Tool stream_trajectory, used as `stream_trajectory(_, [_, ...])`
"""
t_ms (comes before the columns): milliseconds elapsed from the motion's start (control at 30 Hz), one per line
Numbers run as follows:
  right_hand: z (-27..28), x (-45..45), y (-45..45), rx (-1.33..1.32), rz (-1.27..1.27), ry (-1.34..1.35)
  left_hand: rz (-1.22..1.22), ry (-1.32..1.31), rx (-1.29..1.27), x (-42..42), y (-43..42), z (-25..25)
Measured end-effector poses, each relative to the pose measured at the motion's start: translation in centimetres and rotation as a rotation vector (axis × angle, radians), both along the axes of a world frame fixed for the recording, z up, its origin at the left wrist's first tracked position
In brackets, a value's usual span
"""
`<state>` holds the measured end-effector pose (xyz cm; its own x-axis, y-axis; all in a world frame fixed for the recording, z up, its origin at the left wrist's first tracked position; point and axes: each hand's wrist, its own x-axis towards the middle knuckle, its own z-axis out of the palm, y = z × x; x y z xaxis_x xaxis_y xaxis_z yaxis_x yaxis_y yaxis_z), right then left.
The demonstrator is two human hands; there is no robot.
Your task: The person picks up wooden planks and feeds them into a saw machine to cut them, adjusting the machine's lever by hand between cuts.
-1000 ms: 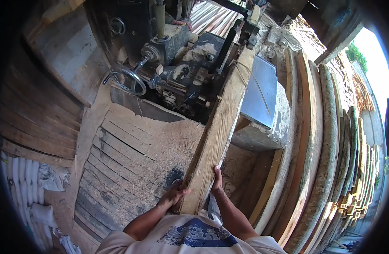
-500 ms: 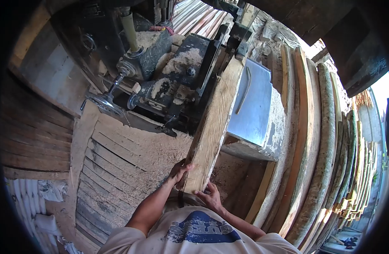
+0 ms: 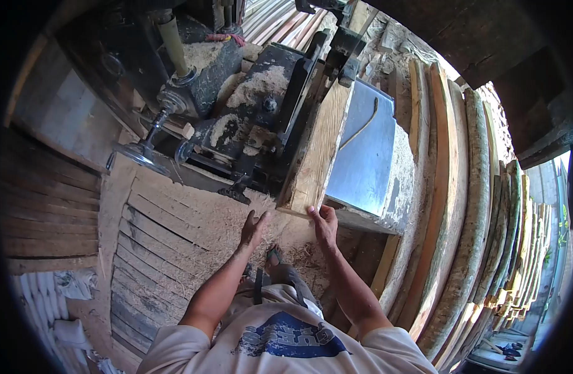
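A thick wooden plank (image 3: 322, 149) lies lengthwise between the black machine's fence (image 3: 299, 93) and a smooth metal table (image 3: 367, 156). At the plank's near end, my right hand (image 3: 325, 224) grips the right corner, thumb on top and fingers partly hidden beneath. My left hand (image 3: 254, 229) is off the wood, a little below and left of its near end, with fingers apart and nothing in them. A thin curved strip (image 3: 360, 129) of wood rests on the metal table.
Black machinery (image 3: 249, 118) dusted with sawdust stands on the left, with a handwheel (image 3: 140, 157) low at its side. Long timbers (image 3: 452, 187) are stacked along the right. Slatted boards (image 3: 152, 249) and sawdust cover the floor. A dark overhang (image 3: 511, 56) is at upper right.
The plank has slid forward, away from me, along the fence. My left hand has let go of it, while my right hand has gone forward with its end. The thin strip has shifted.
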<state>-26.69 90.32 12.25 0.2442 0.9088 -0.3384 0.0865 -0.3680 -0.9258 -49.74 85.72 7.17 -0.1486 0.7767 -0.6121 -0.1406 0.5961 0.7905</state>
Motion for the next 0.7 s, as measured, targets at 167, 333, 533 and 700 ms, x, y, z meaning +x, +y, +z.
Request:
stream_trajectory(167, [-1.8, 1.5, 7.2, 0.097, 0.052, 0.013, 0.019, 0.163, -0.149, -3.1, -10.4, -4.6])
stream_trajectory(333, [-0.4, 3.9, 9.6, -0.230, 0.173, 0.102, -0.112, 0.248, -0.295, -3.8, -15.1, -3.4])
stream_trajectory(533, [-10.9, 4.7, -5.4, -0.392, 0.180, 0.085, 0.117, 0.219, -0.147, -6.5, -18.1, -9.5])
stream_trajectory(700, [-12.2, 4.4, -19.7, -0.676, 0.189, 0.056, 0.133, 0.326, -0.212, -10.7, -20.6, -4.1])
